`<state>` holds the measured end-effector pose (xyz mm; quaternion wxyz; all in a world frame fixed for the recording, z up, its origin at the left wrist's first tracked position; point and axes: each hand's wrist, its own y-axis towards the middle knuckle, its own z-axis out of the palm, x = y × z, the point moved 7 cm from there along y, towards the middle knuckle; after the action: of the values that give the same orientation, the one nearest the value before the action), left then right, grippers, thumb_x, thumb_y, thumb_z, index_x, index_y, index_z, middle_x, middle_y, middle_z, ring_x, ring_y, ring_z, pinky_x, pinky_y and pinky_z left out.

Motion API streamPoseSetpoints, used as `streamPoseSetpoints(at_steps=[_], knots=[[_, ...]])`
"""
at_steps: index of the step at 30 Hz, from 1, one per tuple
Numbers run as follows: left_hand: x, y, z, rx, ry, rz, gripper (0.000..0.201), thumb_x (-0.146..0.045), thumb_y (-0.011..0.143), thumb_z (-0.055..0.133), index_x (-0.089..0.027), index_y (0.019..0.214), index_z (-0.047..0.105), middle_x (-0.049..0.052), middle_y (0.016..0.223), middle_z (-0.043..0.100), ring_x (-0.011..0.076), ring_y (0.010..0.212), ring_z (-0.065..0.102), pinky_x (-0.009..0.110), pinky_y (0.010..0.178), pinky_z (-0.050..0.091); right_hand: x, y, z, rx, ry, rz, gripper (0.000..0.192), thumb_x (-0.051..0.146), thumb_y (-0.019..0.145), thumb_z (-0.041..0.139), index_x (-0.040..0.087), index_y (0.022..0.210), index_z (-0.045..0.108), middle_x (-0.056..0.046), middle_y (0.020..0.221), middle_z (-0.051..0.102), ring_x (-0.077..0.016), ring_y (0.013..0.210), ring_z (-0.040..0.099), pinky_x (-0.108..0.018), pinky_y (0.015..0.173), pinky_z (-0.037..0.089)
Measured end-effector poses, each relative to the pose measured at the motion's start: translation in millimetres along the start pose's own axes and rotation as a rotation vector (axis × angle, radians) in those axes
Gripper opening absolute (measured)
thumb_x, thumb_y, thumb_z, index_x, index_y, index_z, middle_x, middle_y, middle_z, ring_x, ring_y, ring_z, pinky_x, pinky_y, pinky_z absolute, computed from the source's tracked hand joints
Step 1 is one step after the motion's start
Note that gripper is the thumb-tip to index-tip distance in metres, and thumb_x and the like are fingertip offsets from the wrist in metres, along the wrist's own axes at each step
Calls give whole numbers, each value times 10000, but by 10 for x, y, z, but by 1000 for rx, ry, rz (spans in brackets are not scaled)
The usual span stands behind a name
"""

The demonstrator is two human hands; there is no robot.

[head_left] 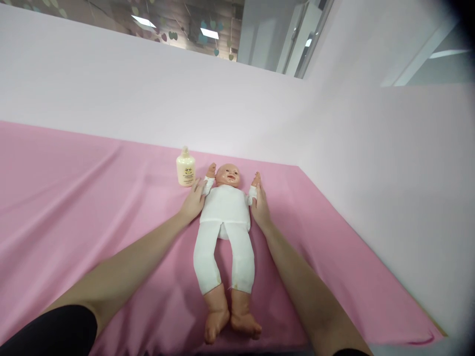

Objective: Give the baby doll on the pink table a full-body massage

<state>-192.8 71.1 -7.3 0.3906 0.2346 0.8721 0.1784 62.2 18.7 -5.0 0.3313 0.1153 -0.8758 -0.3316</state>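
Note:
A baby doll [225,207] with a white cloth body lies on its back on the pink sheet [148,237], head towards the wall and feet towards me. Its two arms are raised beside its head. My left hand [194,200] rests against the doll's arm on the left, fingers stretched out. On the other side, my right hand [261,205] touches the doll's other arm, its fingers extended upward along it. Both palms are partly hidden, but neither hand is wrapped round the doll. Just beyond my left fingertips stands a cream pump bottle [186,170] with dark print.
A white wall [156,94] rises behind the sheet, and another white wall [401,163] runs along the right side. Above the back wall is a window [178,29] with hanging shapes and ceiling lights beyond. Folds run across the sheet at the left.

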Motion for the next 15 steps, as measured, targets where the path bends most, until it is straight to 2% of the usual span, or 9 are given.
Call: streamPoseSetpoints(at_steps=[4, 8, 13, 15], knots=[[-42, 3, -46, -34, 6, 27, 493, -153, 833, 399, -147, 1326, 400, 132, 1402, 403, 250, 1358, 322, 450, 1125, 293, -110, -32, 12, -1, 8, 147, 609, 344, 943, 275, 132, 1488, 104, -118, 1533, 233, -232, 1416, 233, -455, 1133, 273], [32, 10, -8, 1, 63, -21, 507, -230, 852, 418, -138, 1350, 396, 145, 1402, 407, 278, 1325, 364, 457, 1094, 327, -156, -51, 64, 81, -7, 242, 611, 343, 933, 284, 111, 1484, 155, -110, 1532, 243, -237, 1404, 267, -415, 1122, 295], [219, 15, 55, 70, 105, -159, 562, -355, 882, 413, -144, 1401, 368, 162, 1388, 456, 325, 1280, 428, 494, 1039, 367, -230, -77, 62, 167, -52, 419, 613, 371, 920, 330, 121, 1473, 238, -143, 1347, 523, -286, 1203, 533, -416, 995, 422], [250, 23, 67, 89, 96, -171, 575, -362, 886, 406, -143, 1415, 350, 160, 1372, 483, 326, 1254, 460, 491, 1022, 381, -243, -86, 48, 183, -66, 459, 614, 381, 921, 331, 137, 1476, 235, -144, 1256, 596, -294, 1123, 586, -421, 939, 451]])
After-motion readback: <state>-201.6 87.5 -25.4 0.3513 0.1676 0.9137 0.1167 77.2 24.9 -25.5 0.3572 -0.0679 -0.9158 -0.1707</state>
